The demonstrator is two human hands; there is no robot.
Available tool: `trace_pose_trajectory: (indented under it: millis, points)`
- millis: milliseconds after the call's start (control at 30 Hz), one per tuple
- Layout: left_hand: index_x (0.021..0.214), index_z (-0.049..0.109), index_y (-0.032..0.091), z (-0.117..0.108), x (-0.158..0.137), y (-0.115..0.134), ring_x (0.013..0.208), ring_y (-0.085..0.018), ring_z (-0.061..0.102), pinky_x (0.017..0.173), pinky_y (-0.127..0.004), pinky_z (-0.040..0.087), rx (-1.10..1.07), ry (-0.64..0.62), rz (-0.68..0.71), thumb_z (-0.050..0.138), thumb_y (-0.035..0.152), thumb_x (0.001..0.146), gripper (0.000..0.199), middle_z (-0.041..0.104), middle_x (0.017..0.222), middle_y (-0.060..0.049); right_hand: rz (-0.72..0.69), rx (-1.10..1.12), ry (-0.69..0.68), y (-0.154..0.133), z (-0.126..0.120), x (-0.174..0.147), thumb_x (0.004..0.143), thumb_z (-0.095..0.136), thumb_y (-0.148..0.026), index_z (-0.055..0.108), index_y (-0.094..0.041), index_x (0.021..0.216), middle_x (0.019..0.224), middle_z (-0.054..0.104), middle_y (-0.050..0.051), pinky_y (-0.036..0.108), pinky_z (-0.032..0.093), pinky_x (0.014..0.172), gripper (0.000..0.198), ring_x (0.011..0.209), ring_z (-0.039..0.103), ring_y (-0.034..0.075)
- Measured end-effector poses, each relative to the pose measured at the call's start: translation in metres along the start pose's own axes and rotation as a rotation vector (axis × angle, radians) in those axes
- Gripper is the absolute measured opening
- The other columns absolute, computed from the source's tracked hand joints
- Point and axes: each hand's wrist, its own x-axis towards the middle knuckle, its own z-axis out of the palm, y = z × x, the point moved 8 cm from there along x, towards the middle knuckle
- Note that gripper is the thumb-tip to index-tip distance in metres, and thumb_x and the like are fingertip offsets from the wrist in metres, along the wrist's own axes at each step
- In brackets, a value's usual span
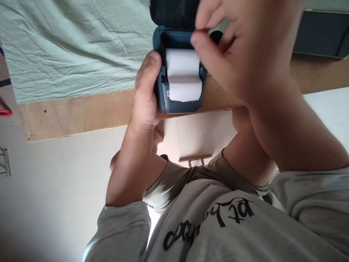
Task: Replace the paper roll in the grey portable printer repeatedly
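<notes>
A wrinkled pale green cloth (68, 47) covers the far left of the table (76, 112), whose bare wooden border runs as a smooth tan strip along the near edge. Beyond that edge the floor (54, 174) is pale and smooth, with plenty of open room on the left. The left hand (145, 91) wraps around the left side of the printer (180, 103), thumb pressed up along its rounded casing, fingers curled out of sight behind. The printer is dark blue plastic with soft corners, held at the table's near edge; its lid (173, 12) stands open. A white paper roll (183, 74) sits in the bay, its loose end draped over the front lip. The right hand (240, 51) hovers over the printer's right side, fingers half curled and pinched together at the roll's upper right corner; whether they grip paper I cannot tell.
</notes>
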Motion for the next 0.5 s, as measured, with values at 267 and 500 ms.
trace_pose_trajectory:
  millis: [267, 500]
  points:
    - [0.092, 0.060, 0.023, -0.003, -0.003, -0.001, 0.088, -0.017, 0.051, 0.083, -0.028, 0.041, 0.155, 0.030, -0.026, 0.041, 0.052, 0.091, 0.034, 0.053, 0.094, -0.005, -0.172, -0.289, -0.131, -0.030, 0.011, 0.003, 0.080, 0.050, -0.039, 0.056, -0.026, 0.105, 0.094, 0.060, 0.005, 0.058, 0.046, 0.070, 0.029, 0.099, 0.059, 0.040]
    - [0.094, 0.062, 0.023, -0.009, -0.004, -0.005, 0.105, -0.025, 0.056, 0.091, -0.034, 0.044, 0.175, 0.086, -0.045, 0.048, 0.054, 0.087, 0.035, 0.061, 0.099, -0.006, -0.206, 0.285, -0.027, -0.004, -0.019, -0.001, 0.076, 0.063, -0.038, 0.060, -0.023, 0.107, 0.091, 0.059, -0.008, 0.025, 0.061, 0.085, 0.034, 0.088, 0.062, 0.004]
